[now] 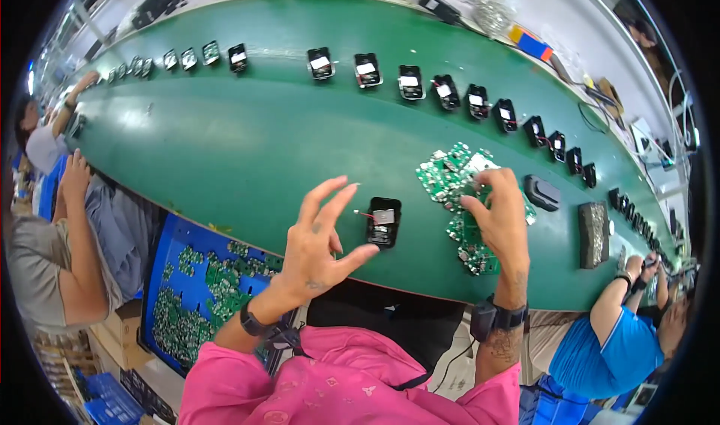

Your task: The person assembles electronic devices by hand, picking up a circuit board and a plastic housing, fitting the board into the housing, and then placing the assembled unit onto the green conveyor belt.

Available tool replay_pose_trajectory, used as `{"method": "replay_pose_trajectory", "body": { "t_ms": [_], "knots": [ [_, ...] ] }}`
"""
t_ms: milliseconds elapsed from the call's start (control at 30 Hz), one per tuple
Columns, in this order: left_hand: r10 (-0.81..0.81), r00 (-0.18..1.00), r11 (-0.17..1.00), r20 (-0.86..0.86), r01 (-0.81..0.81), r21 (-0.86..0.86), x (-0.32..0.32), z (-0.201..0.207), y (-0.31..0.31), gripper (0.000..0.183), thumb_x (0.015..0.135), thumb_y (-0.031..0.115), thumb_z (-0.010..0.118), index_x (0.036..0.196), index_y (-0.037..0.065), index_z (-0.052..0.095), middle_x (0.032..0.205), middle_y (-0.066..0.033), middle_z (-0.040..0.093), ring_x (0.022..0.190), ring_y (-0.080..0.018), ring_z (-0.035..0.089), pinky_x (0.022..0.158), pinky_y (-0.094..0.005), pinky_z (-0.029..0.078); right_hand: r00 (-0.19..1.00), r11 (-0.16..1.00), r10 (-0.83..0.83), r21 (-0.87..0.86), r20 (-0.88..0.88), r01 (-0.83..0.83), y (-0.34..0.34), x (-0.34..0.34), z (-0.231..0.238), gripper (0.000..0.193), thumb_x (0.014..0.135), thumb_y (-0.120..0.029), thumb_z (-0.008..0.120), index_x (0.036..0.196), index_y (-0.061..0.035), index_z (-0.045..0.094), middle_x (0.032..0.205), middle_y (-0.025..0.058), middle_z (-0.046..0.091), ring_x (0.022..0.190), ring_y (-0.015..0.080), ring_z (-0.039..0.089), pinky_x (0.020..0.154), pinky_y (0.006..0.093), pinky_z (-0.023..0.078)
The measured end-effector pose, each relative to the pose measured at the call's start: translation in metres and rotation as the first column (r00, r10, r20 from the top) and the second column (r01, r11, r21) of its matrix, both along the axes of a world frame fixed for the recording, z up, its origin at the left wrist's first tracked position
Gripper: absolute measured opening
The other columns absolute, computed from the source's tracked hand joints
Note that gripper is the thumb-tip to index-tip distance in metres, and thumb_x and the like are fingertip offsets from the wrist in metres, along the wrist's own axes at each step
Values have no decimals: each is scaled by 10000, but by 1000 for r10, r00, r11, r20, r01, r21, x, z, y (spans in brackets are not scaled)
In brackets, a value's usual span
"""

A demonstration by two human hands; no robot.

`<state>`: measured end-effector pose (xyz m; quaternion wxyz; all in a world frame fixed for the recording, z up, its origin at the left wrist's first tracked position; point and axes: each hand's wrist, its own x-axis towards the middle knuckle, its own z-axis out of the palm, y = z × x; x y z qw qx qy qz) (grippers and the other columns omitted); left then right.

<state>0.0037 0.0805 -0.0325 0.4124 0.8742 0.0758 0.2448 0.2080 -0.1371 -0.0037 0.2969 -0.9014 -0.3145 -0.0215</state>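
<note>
Pink shirt (330, 372) below, my left hand (319, 249) spreads wide, my right hand (501, 219) gapes narrower over circuit boards (444, 175), probably light, stiff, fragile, best edge-held.

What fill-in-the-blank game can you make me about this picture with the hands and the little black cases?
The wearer's own top is coloured ____.
The right hand is over circuit boards lying on a ____ tabletop.
The open black case lies between the left hand and the ____ hand.
The tray at lower left is coloured ____.

Missing words: pink; green; right; blue.
</note>
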Motion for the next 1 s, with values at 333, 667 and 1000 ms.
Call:
{"method": "replay_pose_trajectory", "body": {
  "t_ms": [333, 667, 1000],
  "knots": [
    [-319, 946, 799, -60, 234, -554, -18, 7, -51, 363, 862, 141, 780, 1172, -5, 661, 859, -63, 684, 619, -71, 612, 557, -232, 488, 792, 772, 600, 342, -113, -536, 14, -95, 27, 340, 724, 33, 766, 1053, -37, 724, 799, 56, 669, 706, 150, 621, 647, 284, 502],
    [-70, 996, -42, 58, 56, -998, -22, -12, -41, 182, 903, 140, 757, 962, 26, 629, 781, -28, 649, 589, -85, 617, 481, -219, 508, 874, 898, 336, 398, -350, -186, 42, -134, 0, 122, 868, -60, 703, 845, 22, 616, 718, 49, 605, 614, 120, 543, 556, 263, 417],
    [113, 990, 234, -88, -112, -966, -36, -12, -33, 329, 904, 69, 698, 1175, -36, 543, 886, -35, 559, 508, -78, 543, 400, -200, 414, 926, 919, 135, 395, -352, 16, 82, -122, -5, 197, 910, -78, 666, 769, 43, 603, 602, -22, 541, 559, 21, 444, 486, 225, 339]
  ]
}}
